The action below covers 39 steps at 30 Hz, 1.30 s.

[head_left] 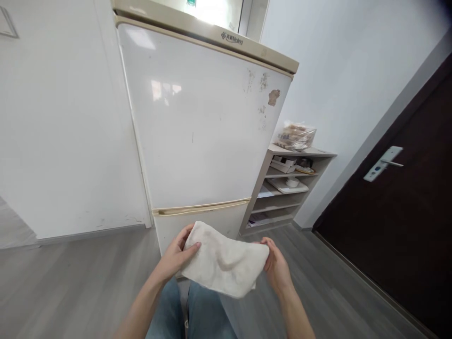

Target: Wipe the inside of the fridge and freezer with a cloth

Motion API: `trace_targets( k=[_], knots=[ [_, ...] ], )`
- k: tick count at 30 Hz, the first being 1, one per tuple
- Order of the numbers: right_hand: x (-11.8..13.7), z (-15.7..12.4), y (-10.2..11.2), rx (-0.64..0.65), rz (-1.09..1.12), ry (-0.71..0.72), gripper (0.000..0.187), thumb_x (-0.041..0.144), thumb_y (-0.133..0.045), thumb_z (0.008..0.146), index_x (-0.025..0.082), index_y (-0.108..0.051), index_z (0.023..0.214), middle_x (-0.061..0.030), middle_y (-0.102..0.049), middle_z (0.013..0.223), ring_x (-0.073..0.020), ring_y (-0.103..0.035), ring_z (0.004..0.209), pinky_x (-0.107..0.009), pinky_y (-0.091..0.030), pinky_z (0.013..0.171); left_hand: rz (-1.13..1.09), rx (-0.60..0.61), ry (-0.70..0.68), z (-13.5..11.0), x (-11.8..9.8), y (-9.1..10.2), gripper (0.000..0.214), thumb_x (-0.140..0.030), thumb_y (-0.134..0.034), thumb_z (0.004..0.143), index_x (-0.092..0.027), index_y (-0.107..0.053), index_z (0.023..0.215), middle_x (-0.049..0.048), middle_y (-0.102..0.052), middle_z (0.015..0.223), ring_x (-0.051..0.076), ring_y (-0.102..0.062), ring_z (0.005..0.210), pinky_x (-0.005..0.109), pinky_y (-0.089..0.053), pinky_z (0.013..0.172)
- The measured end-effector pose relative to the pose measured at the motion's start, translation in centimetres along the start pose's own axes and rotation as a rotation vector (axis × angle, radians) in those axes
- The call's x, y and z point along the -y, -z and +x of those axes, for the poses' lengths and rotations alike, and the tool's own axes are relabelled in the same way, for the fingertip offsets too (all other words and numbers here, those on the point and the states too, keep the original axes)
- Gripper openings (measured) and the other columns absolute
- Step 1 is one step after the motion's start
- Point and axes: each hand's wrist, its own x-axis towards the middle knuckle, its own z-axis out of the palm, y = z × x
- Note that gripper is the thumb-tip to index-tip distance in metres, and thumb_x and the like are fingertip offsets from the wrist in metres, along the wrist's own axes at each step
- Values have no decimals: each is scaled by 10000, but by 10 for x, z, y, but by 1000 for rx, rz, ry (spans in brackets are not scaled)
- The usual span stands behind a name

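Note:
A folded white cloth with faint grey stains is stretched between both hands, in front of my knees. My left hand grips its left edge, thumb on top and fingers underneath. At the right edge, my right hand pinches the cloth, with part of its fingers hidden behind it. Directly ahead stands a white two-door fridge with both doors closed. Brown patches and specks mark the upper right of its top door.
Right of the fridge is a low grey shelf unit with papers and trays; a plastic-wrapped package lies on top. Farther right is a dark door with a metal handle. A white wall borders the left. Underfoot is grey wood-look floor.

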Motion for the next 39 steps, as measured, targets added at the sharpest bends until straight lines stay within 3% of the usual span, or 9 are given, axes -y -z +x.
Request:
trace_targets(
  k=[3, 7, 11, 15, 18, 22, 25, 32, 39],
  knots=[
    [-6, 8, 0, 227, -407, -96, 421, 594, -557, 802, 239, -542, 1027, -51, -657, 1008, -142, -555, 669, -240, -387, 567, 207, 158, -49, 8, -13, -4, 521, -428, -584, 788, -261, -471, 1268, 70, -543, 1352, 232, -507, 1215, 360, -415, 1040],
    [-13, 16, -22, 569, -761, 27, 690, 434, -753, 689, 236, -505, 1302, -80, -620, 1184, -196, -577, 929, -281, -435, 746, 430, 462, -129, 19, -37, -18, 436, -338, -532, 813, -305, -530, 1247, 38, -582, 1321, 237, -531, 1183, 359, -420, 1006],
    [-25, 22, -47, 715, -764, 82, 332, 438, -670, 764, 161, -692, 946, -36, -678, 892, -194, -570, 827, -293, -418, 757, 505, 553, -200, 25, -49, -24, 412, -310, -510, 825, -348, -545, 1234, 20, -612, 1263, 218, -557, 1113, 347, -435, 950],
    [-30, 26, -59, 627, -534, 46, 379, 515, -619, 791, 142, -673, 828, -10, -641, 750, -143, -522, 691, -248, -386, 660, 256, 222, -139, 35, -28, -12, 632, -434, -589, 784, -310, -372, 1365, 87, -556, 1298, 226, -547, 1114, 396, -430, 990],
    [-26, 24, -64, 482, -396, 33, 391, 526, -678, 744, 138, -666, 795, -2, -619, 713, -112, -485, 642, -216, -352, 600, -102, 56, 42, 41, 5, -1, 760, -510, -608, 755, -296, -275, 1404, 129, -412, 1465, 252, -486, 1251, 409, -404, 1042],
    [-21, 18, -72, 332, -239, -35, 369, 506, -727, 711, 154, -686, 815, -8, -640, 728, -110, -507, 634, -210, -366, 585, -299, 143, 377, 35, 45, -2, 816, -696, -440, 754, -199, -348, 1394, 176, -454, 1454, 306, -483, 1273, 461, -364, 1068],
    [-21, 15, -75, 257, -149, -68, 359, 492, -753, 687, 166, -699, 826, -22, -673, 776, -127, -552, 673, -215, -405, 611, -332, 280, 472, 24, 58, -11, 846, -769, -332, 736, -192, -446, 1342, 151, -561, 1370, 317, -516, 1233, 459, -350, 1064],
    [-17, 9, -73, 105, -49, -90, 435, 484, -788, 637, 180, -692, 933, -46, -710, 846, -198, -631, 753, -287, -488, 700, -379, 515, 421, 21, 53, -19, 857, -788, -201, 741, -194, -536, 1261, 122, -700, 1154, 249, -625, 1063, 414, -401, 1027],
    [-14, 3, -70, 95, -74, -58, 437, 516, -771, 640, 178, -671, 899, -72, -719, 889, -246, -654, 786, -312, -499, 656, -21, 372, 398, 13, 51, -29, 671, -735, -413, 733, -158, -737, 843, 108, -762, 815, 230, -681, 834, 382, -501, 875]
  ],
)
